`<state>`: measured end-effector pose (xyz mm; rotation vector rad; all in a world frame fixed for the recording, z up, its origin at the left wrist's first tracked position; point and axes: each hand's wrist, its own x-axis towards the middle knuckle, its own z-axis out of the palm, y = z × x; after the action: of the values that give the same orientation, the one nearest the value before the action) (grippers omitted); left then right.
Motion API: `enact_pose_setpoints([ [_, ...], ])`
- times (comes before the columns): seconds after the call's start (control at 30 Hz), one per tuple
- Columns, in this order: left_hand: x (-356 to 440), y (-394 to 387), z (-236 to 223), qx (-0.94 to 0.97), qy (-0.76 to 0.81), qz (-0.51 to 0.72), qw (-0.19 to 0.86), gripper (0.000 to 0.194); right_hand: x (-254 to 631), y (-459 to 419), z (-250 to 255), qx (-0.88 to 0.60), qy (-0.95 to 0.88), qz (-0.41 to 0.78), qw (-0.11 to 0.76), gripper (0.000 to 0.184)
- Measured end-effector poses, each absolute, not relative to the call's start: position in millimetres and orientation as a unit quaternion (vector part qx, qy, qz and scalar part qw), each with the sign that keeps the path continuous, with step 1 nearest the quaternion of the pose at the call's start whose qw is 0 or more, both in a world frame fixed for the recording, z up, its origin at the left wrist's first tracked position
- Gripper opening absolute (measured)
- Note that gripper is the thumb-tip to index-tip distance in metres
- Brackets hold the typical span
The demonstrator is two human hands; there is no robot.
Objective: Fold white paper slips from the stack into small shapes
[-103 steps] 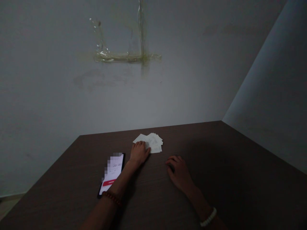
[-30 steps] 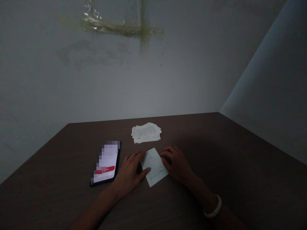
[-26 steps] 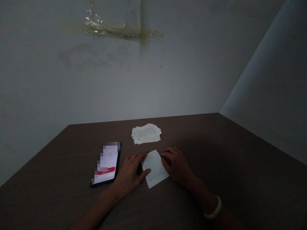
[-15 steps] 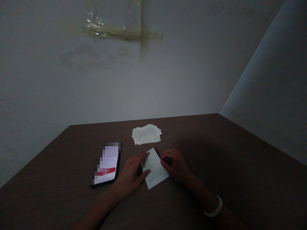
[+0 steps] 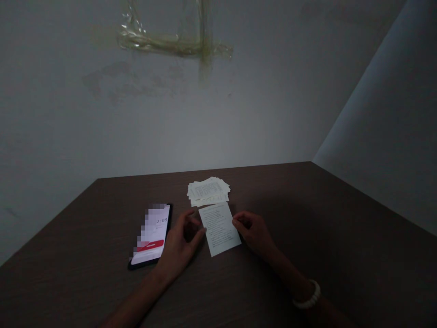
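Observation:
A small sheet of paper point(image 5: 221, 230) covered with lines of text is between my hands, near the middle of the table. My right hand point(image 5: 256, 232) pinches its right edge between thumb and fingers. On the opposite side, the thumb and curled fingers of my left hand point(image 5: 182, 239) close at the left edge of the sheet. Just beyond its top edge lies a loose pile of similar paper sheets point(image 5: 209, 190), fanned unevenly, with text on the top ones.
Left of my left hand a phone point(image 5: 150, 237) lies face up with a lit, partly pixelated screen. The brown table point(image 5: 283, 196) meets a grey wall point(image 5: 266, 114) at the back, with peeling tape point(image 5: 164, 48) on it. Another wall stands to the right.
The sheet has turned counterclockwise and shifted slightly away from me, close to the pile. My left hand's fingers have moved off its face to its left edge.

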<state>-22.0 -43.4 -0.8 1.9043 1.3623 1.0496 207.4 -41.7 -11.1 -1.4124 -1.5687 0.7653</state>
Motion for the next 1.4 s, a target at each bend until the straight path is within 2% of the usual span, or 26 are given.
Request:
enact_pose_setpoints([
  [0.17,-23,-46,4,0.725,0.486,0.362,0.329,0.019,208,-40,-15,-0.541,-0.617,0.349,0.454,0.016],
  [0.43,-23,-46,4,0.708,0.497,0.371,0.339,0.019,206,-43,-9,-0.521,-0.609,0.392,0.452,0.015],
  [0.6,-23,-44,6,0.686,0.509,0.394,0.340,0.018,206,-44,-6,-0.508,-0.601,0.419,0.452,0.021],
  [0.9,-26,-42,2,0.661,0.510,0.407,0.370,0.021,205,-44,-7,-0.507,-0.613,0.405,0.450,0.008],
  [1.4,-25,-44,7,0.658,0.516,0.413,0.362,0.022,205,-46,-1,-0.478,-0.598,0.444,0.466,0.012],
])
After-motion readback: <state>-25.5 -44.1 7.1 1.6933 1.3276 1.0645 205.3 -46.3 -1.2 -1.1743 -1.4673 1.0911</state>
